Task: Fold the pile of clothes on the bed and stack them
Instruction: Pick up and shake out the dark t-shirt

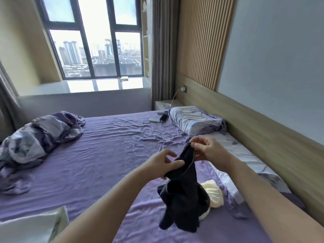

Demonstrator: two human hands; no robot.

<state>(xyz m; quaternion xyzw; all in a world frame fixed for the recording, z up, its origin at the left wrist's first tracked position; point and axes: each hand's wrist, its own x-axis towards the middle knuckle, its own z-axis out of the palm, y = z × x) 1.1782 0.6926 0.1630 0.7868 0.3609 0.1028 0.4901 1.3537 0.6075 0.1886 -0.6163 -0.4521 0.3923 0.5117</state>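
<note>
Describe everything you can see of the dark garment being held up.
The dark garment is navy or black, of soft, knit-looking cloth, unfolded and bunched. It hangs above the purple sheet. The left hand and right hand pinch its top edge. Its lower part droops before a cream garment.

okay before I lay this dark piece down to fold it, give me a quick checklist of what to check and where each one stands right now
1. Both hands on the garment: ok. The left hand and right hand each pinch the top edge of the dark garment.
2. Garment spread flat: not ok. It hangs bunched and twisted below the hands.
3. Which side faces you: cannot tell, the fabric is too dark and crumpled.
4. Open sheet to lay it on: ok. The purple sheet to the left is bare.
5. Remaining clothes out of the way: not ok. The cream garment lies right under the dark one.
</note>
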